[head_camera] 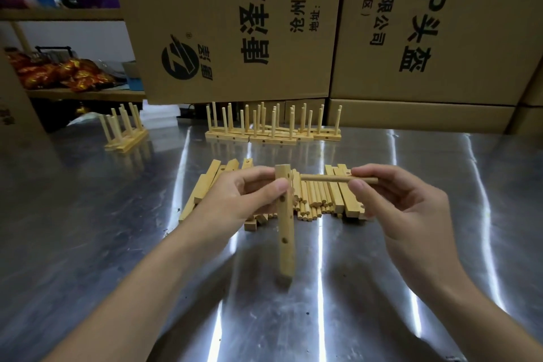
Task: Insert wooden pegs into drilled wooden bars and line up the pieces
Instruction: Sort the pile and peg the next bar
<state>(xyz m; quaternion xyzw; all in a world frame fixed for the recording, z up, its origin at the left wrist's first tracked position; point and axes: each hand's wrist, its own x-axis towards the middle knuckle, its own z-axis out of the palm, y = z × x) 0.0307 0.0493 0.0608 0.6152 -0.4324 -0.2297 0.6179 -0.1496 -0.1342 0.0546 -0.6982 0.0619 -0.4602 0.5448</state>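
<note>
My left hand (246,195) grips a drilled wooden bar (285,232) near its top and holds it upright above the metal table, its holes facing right. My right hand (390,194) pinches a wooden peg (323,178) that lies level, its free tip pointing left and just short of the bar's upper hole. Behind both hands lies a pile of loose pegs (313,200) with loose bars (205,185) on its left and more bars (348,200) on its right.
Finished bars with upright pegs (273,126) stand in a row at the back of the steel table (117,244), and a smaller group (125,129) stands at the back left. Big cardboard boxes (411,38) wall off the far side. Shelves with packets (58,73) are at left.
</note>
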